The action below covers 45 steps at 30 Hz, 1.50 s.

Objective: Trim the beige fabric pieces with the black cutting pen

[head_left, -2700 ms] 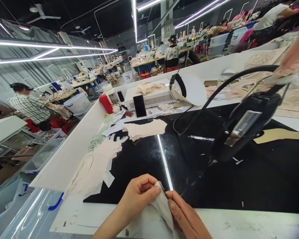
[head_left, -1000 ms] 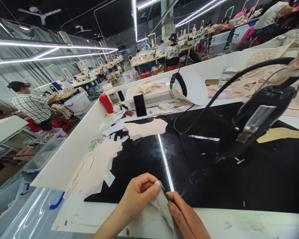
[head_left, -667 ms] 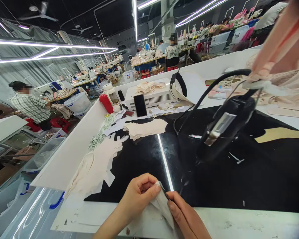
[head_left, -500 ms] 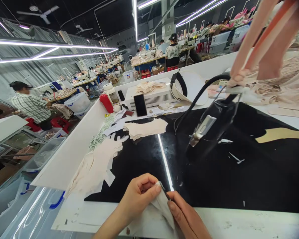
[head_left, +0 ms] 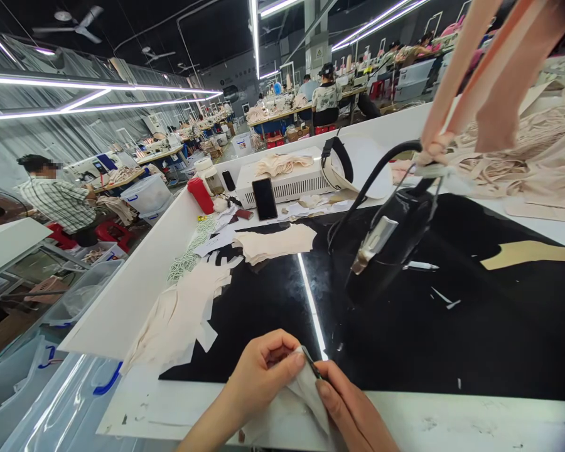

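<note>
Pale cloth (head_left: pixel 306 392): at the near edge of the table, bottom centre, raised between two bare hands; greyish white, folded to a narrow peak at the top, hanging loose below.
Handling: looks light, thin and limp; likely creases and slides easily, with little stiffness of its own. Best held by a close pinch near the folded edge, lightly tensioned from both sides.
Left hand (head_left: pixel 267 370): pinching the top of the fold between thumb and curled fingers.
Right hand (head_left: pixel 351 405): closed on the cloth's right side, thumb and forefinger together.
Dark narrow piece (head_left: pixel 313 367): along the cloth's edge, at the right fingertips; trim or small tool, cannot tell.
Black work surface (head_left: pixel 419 342): smooth and flat, with a bright streak of reflected light just beyond the fingers.
Cut fabric stack (head_left: pixel 277 243): cream, soft-edged, layered, curved at the sides.
Larger fabric pile (head_left: pixel 181 320): cream, rumpled, stepped along the right edge.
Hanging black tool (head_left: pixel 388 235): hard, rounded, with a shiny metal plate; above the surface, apart from both hands.
Peach strips (head_left: pixel 496 100): soft ribbons, knotted above the tool.
</note>
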### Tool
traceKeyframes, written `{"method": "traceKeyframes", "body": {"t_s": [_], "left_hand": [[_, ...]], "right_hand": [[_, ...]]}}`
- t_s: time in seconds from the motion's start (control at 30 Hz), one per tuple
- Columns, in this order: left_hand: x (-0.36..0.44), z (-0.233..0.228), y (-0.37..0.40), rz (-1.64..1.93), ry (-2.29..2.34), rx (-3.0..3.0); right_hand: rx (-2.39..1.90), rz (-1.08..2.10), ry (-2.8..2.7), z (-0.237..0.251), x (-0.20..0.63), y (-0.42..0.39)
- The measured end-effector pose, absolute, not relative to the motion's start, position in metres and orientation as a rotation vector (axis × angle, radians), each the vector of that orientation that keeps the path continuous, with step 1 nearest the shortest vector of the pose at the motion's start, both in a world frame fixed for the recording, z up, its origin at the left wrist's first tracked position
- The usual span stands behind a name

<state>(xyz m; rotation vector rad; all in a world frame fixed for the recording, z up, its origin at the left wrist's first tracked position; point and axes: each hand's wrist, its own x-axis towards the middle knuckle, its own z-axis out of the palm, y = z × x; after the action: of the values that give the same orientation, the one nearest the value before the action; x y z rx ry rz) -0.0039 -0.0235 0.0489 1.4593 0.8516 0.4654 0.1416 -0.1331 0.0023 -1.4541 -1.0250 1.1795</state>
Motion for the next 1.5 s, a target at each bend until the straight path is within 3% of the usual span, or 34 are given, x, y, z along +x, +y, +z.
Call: {"method": "traceKeyframes", "body": {"t_s": [1.5], "left_hand": [[-0.0067,0.0524,-0.0235,0.403,0.837,1.493]], "right_hand": [[-1.437,1.209,-1.049,0.0064,0.1432,-0.1303]]}}
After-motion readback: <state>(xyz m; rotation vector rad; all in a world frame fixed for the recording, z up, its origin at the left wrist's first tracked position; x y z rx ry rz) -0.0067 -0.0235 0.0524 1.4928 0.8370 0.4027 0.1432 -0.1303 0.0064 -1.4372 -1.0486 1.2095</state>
